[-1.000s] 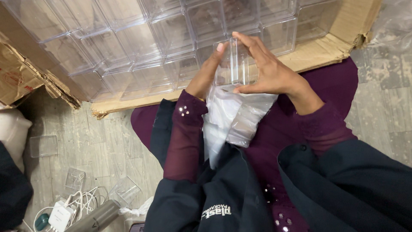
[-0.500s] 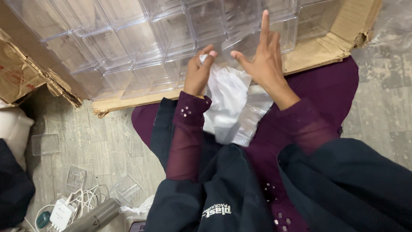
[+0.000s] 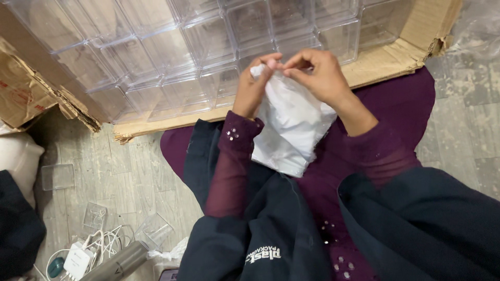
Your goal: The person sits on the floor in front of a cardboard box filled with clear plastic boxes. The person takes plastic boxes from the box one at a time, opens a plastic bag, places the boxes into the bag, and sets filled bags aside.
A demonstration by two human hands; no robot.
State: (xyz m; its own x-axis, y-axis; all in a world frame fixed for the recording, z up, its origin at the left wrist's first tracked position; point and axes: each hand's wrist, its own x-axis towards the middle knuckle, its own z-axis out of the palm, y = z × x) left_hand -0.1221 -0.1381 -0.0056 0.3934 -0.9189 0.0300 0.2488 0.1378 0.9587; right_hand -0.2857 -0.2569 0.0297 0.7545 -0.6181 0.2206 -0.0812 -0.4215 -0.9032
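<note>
plastic bag (image 3: pixel 291 125), white, crumpled, hangs; both hands' fingers (image 3: pixel 271 65) pinch its top

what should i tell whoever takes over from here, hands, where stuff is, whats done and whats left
Left hand and right hand: both pinch the top edge of the white plastic bag, fingertips meeting above the lap; the bag hangs down between the forearms.
Clear plastic boxes: stacked in rows in the cardboard carton just ahead on the floor.
Loose clear pieces, a white charger with cable and a grey metal cylinder lie on the floor to the left.
Done: bag is in hand, gripped at its top.
Left: whether the bag holds anything cannot be told; no box is in hand.
</note>
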